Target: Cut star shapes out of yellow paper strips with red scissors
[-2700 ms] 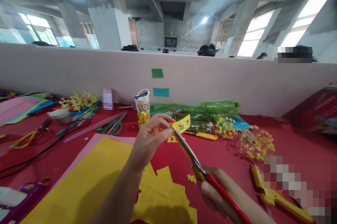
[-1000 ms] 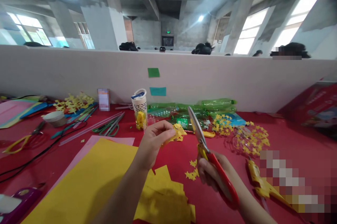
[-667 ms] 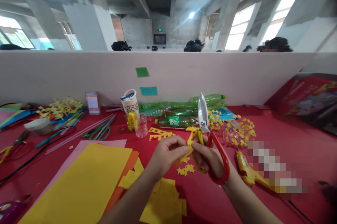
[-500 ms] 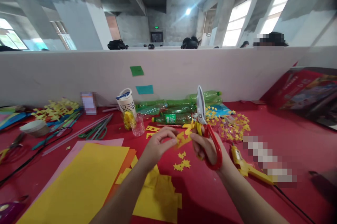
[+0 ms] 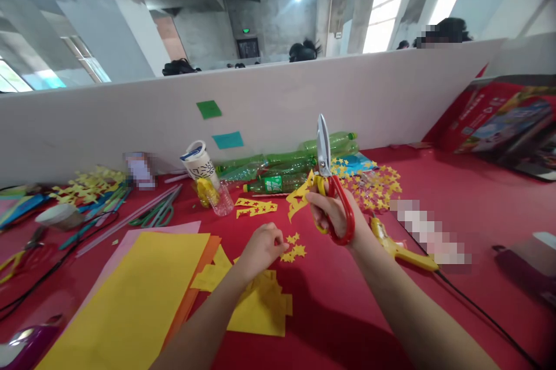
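Note:
My right hand (image 5: 334, 213) is wrapped round the red and yellow handles of a pair of scissors (image 5: 323, 144), blades pointing up. The same fingers also hold a yellow paper strip (image 5: 299, 196) with cut edges. My left hand (image 5: 266, 247) is low over the red table, thumb and fingers pinched together; whatever is between them is hidden. Right at its fingertips lie several small yellow paper stars (image 5: 296, 251). Behind it are yellow strips with star-shaped holes (image 5: 256, 207). Yellow paper pieces (image 5: 260, 306) lie below my left forearm.
Yellow and orange sheets (image 5: 130, 289) lie at the left, near green scissors (image 5: 161, 211). Green plastic bottles (image 5: 289, 183) and a white cup (image 5: 200, 167) stand along the partition (image 5: 152, 109). A heap of stars (image 5: 377, 185) and a yellow glue gun (image 5: 402, 251) are at the right.
My left hand has let go of the yellow strip and moved down to the small stars. The strip stays in my right hand with the scissors. The view has tilted slightly.

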Available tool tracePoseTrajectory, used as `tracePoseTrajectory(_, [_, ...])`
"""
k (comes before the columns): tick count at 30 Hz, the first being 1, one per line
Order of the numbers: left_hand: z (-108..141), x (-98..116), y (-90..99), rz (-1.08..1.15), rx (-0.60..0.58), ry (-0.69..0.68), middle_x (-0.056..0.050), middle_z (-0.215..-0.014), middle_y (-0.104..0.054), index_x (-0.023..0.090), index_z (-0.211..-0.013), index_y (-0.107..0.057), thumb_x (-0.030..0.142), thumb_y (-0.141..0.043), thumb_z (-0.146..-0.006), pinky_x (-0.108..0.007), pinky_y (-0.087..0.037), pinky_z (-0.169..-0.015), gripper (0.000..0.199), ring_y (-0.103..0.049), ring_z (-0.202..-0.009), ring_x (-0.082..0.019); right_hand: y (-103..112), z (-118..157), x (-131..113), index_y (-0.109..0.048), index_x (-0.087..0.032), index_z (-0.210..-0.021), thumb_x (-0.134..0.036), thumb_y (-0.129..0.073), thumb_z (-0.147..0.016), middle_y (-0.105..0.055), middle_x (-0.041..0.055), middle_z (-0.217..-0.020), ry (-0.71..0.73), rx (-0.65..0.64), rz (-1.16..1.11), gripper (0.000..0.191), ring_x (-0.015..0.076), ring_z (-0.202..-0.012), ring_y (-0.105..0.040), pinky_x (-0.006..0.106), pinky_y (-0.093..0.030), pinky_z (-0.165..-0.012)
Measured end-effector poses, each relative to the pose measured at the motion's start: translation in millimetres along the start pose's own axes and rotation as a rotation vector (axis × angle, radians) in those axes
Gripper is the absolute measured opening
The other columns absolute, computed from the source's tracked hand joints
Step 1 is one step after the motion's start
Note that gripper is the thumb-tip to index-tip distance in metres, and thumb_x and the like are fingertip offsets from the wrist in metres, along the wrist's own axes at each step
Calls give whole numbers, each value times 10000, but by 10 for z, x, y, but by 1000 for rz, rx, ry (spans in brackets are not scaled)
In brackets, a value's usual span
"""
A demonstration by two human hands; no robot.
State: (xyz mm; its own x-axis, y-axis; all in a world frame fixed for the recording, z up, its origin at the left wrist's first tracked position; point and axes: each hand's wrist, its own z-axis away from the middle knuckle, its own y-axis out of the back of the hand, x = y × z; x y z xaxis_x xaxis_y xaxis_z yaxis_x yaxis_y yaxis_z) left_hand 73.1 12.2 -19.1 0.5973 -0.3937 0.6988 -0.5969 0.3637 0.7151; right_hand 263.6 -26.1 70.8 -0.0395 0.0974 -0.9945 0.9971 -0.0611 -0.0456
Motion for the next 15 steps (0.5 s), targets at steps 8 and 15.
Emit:
tracePoseTrajectory(8, [-6, 127, 301, 287, 134, 17, -77, -902, -634, 166, -940, -592, 450, -281, -938, -321, -451, -789, 422, -593, -890, -201, -157, -11, 89, -446, -210, -588, -292, -551, -763, -446, -77, -396, -65, 8, 14, 220, 71, -297, -372, 177, -282, -295])
tracePoseTrajectory(15, [78, 256, 373, 304, 158, 15, -12, -739, -592, 168, -818, -565, 449, -459, -874, -273, -460, -693, 305, -565, -730, -162, -363, -18, 319, -453, -210, -633, -352, -565, -767, -468, -84, -396, -126, -14, 92, 225, 80, -298, -405, 174, -297, -310])
